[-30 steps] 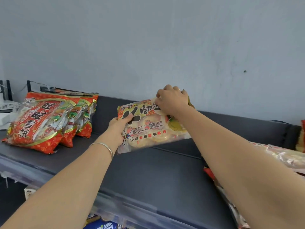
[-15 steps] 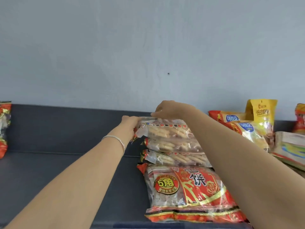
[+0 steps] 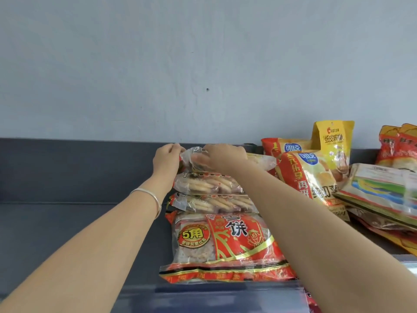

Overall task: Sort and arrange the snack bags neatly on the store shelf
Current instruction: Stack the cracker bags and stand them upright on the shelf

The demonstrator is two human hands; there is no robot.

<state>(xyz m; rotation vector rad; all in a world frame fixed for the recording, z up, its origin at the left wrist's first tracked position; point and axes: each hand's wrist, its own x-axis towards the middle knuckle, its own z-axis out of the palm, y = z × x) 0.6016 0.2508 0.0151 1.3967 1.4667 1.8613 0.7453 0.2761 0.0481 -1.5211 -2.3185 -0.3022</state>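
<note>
Beside cracker stack (image 3: 207, 185), chip bags (image 3: 301, 177), yellow pouch (image 3: 334, 141)

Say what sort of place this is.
Probably a small shop. A dark shelf against a bare wall holds matching cracker bags in a row, a red bag with a "5角" sticker, and other snack bags at right.

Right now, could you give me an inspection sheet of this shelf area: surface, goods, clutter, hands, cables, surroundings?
Surface: dark grey shelf, bare at the left.
Job's things: top cracker bag above two clear cracker bags; red rice-cracker bag lies in front.
Clutter: orange crisp bags, yellow pouch, flat packets and red bags, crowded unevenly at the right.
Grippers: left hand pinches the top cracker bag's end in its fingers; right hand grips it from above.
Cables: nothing seen.
Surroundings: plain pale blue-grey wall behind.
</note>
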